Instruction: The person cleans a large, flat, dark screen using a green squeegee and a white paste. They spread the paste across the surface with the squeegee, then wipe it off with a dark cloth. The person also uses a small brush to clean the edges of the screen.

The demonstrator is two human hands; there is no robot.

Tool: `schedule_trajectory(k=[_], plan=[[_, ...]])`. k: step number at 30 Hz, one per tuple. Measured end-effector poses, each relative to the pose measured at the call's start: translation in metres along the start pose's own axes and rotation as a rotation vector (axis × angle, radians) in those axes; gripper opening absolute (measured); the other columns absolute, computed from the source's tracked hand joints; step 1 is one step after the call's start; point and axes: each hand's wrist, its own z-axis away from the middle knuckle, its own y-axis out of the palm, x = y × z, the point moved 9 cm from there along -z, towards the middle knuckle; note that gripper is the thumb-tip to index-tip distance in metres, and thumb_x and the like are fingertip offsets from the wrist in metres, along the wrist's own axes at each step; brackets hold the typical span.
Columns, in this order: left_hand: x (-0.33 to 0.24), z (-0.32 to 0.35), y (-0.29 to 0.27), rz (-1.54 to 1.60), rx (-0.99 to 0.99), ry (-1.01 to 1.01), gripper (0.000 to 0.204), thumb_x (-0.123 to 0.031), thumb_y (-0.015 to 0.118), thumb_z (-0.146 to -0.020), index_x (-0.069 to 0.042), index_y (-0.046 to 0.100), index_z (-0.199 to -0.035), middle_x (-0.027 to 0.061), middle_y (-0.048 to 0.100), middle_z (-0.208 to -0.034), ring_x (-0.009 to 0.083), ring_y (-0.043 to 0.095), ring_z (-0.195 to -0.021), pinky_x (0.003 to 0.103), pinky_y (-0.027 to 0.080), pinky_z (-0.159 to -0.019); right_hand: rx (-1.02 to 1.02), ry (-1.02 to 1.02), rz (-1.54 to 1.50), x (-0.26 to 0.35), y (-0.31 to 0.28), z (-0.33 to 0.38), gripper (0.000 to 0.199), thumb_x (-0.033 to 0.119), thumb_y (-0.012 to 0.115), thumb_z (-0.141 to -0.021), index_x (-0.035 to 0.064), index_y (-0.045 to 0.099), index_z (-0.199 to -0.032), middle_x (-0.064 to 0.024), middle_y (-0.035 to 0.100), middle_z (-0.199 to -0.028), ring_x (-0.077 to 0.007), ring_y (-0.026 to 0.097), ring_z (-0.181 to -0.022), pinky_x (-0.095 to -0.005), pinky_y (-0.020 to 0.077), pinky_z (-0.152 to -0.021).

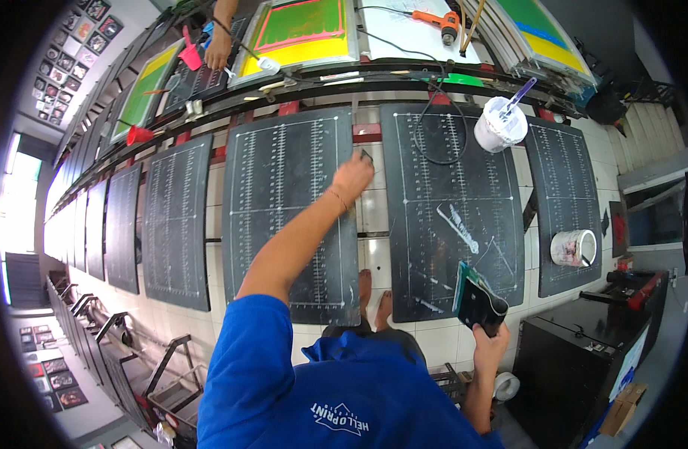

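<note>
My left hand (353, 173) reaches forward over the right edge of a black printing board (254, 165) marked with white ruled lines. Its fingers are closed around a small dark object (367, 156) whose kind I cannot make out. Low on the right, my right hand (492, 346) grips a squeegee (480, 301) with a black holder and a green edge. The squeegee is tilted over the near end of a second ruled board (452, 176), which carries a thick white streak (461, 227). A looped black cable (417, 142) lies across that board's far end.
A white tub (490, 136) with a purple-handled tool stands far right; another tub (564, 248) is on the rightmost board. Beyond the rail lie framed screens (297, 30) and an orange heat gun (441, 22). Another person's hand (218, 51) is at the far left. A dark cabinet (568, 352) stands near right.
</note>
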Motion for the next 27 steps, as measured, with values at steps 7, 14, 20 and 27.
schedule_trajectory(k=[7,14,20,27], plan=[[0.106,-0.111,0.007,0.12,-0.191,-0.125,0.016,-0.009,0.056,-0.087,-0.004,0.066,-0.097,0.0101,0.063,-0.105,0.0296,0.059,-0.104,0.038,0.057,-0.082,-0.209,0.036,0.061,0.026,-0.011,0.012,0.019,-0.003,0.067,-0.078,-0.0043,0.064,-0.096,-0.0031,0.065,-0.087,-0.0117,0.057,-0.079,-0.0286,0.0452,-0.073],[0.2,-0.108,-0.002,0.355,-0.501,-0.381,0.014,-0.005,0.049,-0.088,-0.003,0.061,-0.095,0.0157,0.06,-0.104,0.0366,0.057,-0.1,0.046,0.051,-0.086,-0.172,0.06,0.097,0.034,0.013,0.008,0.017,-0.002,0.068,-0.078,-0.0038,0.063,-0.094,-0.0004,0.063,-0.082,-0.0096,0.054,-0.076,-0.0266,0.0433,-0.071],[0.19,-0.091,-0.005,0.436,-0.588,-0.406,0.006,-0.002,0.056,-0.078,-0.002,0.061,-0.083,0.0208,0.062,-0.092,0.0391,0.058,-0.091,0.049,0.047,-0.081,-0.115,0.044,0.118,0.044,0.04,-0.002,0.012,-0.001,0.069,-0.076,-0.003,0.062,-0.087,0.0012,0.06,-0.077,-0.0066,0.051,-0.071,-0.0249,0.0409,-0.065],[0.092,-0.098,0.033,0.588,-0.26,-0.437,0.014,-0.003,0.055,-0.082,-0.001,0.064,-0.093,0.0194,0.065,-0.099,0.0384,0.061,-0.099,0.046,0.052,-0.087,-0.054,-0.089,0.166,0.063,0.059,-0.002,0.014,0.0,0.07,-0.074,-0.0028,0.062,-0.086,0.0026,0.057,-0.072,-0.0057,0.046,-0.066,-0.0247,0.0369,-0.059]])
